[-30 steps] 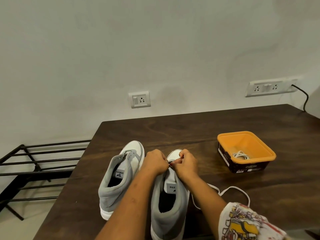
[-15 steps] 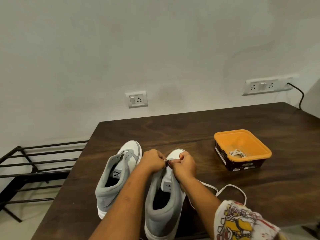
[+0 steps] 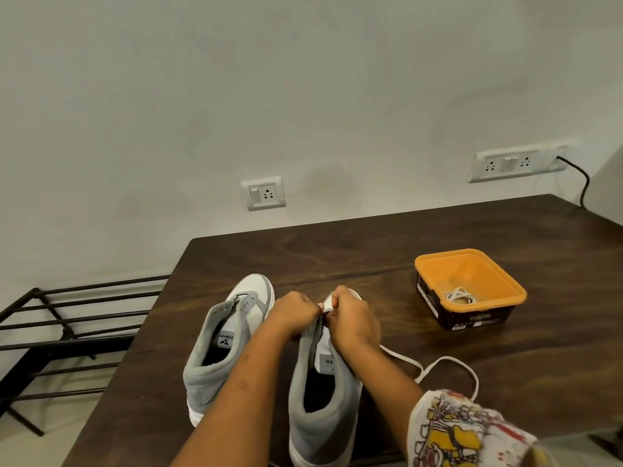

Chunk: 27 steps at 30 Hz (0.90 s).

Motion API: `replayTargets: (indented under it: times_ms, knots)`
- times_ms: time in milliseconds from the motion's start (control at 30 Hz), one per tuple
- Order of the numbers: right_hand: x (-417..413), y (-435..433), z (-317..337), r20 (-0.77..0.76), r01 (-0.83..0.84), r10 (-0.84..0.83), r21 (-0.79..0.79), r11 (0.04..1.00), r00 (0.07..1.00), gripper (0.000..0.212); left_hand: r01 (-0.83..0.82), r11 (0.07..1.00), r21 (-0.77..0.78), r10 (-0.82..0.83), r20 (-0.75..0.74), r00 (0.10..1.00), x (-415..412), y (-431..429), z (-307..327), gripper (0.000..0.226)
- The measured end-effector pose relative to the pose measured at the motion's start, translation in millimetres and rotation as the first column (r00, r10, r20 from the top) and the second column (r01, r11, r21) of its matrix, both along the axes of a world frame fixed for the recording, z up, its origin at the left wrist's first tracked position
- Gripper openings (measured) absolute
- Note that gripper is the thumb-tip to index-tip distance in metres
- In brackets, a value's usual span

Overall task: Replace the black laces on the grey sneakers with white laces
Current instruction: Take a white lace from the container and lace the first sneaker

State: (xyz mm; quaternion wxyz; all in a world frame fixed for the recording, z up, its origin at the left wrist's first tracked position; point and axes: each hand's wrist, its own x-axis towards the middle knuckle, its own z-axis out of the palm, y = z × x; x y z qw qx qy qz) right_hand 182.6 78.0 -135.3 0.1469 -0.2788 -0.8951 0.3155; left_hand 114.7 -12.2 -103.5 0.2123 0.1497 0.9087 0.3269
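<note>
Changed: right hand point(image 3: 355, 323) now has its fingertips lifted slightly above the left's, where half a second ago the two sets of knuckles met level; both hands have stayed over the toe end of the centre sneaker point(image 3: 323, 429), lower middle of the frame.
Meaning for the task: this looks like the white lace point(image 3: 401, 356) being drawn up through a low eyelet, so threading is at its very start.
Left hand point(image 3: 295, 315): fingers curled tight against the grey eyelet flap of the centre sneaker, apparently steadying it; the contact itself is hidden by the knuckles.
Right hand: thumb and forefinger pinched shut, seemingly on the lace's end; only a thin pale sliver shows above the fingers.
White lace: its slack runs out from under the right forearm and loops on the table point(image 3: 337, 257) toward the lower right.
Other sneaker point(image 3: 219, 375): stands just left of the centre one, its eyelets bare; no black lace shows on either shoe.
Spare lace point(image 3: 460, 295): coiled inside the orange tub point(image 3: 472, 271), right of centre and well apart from the hands.
</note>
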Motion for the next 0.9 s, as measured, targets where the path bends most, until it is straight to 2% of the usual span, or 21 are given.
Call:
replayTargets:
  times_ms: [67,133,200,333,400,500,567,667,800,833,900]
  knots:
    - [-2,1,1,0.015,-0.043,0.043,-0.018,0.999,0.999,0.017,0.002,1.000,-0.002,-0.002,-0.016,1.000,0,0,-1,0.029]
    - [-5,5,5,0.010,-0.079,0.080,-0.122,0.989,0.997,0.019,-0.007,1.000,0.001,0.007,-0.026,1.000,-1,0,-5,0.025]
    - [-7,7,8,0.032,-0.101,0.107,-0.158,0.982,0.994,0.020,-0.023,1.000,0.001,0.023,-0.032,0.999,-3,1,-9,0.031]
    - [-6,7,13,0.126,-0.096,0.096,-0.006,0.995,0.987,0.024,-0.028,1.000,-0.002,0.028,-0.015,0.999,-4,1,-10,0.023]
    - [-3,6,15,0.145,-0.161,0.145,0.106,0.981,0.979,0.023,-0.015,1.000,0.022,0.015,-0.006,1.000,-4,1,-10,0.012]
    - [0,6,18,0.200,-0.310,0.252,0.356,0.881,0.947,0.018,-0.035,0.996,0.077,0.033,0.027,0.999,-7,2,-13,0.016]
    - [-1,6,20,0.218,-0.342,0.273,0.414,0.843,0.937,0.019,-0.040,0.993,0.108,0.034,0.055,0.998,-10,2,-17,0.020]
    - [-1,10,20,0.215,-0.341,0.278,0.366,0.866,0.936,0.016,-0.015,0.994,0.108,0.013,0.018,1.000,-13,4,-21,0.021]
    - [-3,17,17,0.188,-0.302,0.260,0.254,0.919,0.947,0.013,0.068,0.998,-0.002,-0.068,-0.065,0.996,-12,8,-23,0.022]
    - [-4,19,17,0.202,-0.286,0.245,0.210,0.935,0.948,0.014,0.042,0.999,0.024,-0.040,-0.071,0.997,-12,9,-23,0.023]
    - [-7,25,18,0.220,-0.252,0.224,0.109,0.962,0.949,0.019,-0.129,0.957,0.259,0.137,-0.012,0.991,-13,10,-17,0.028]
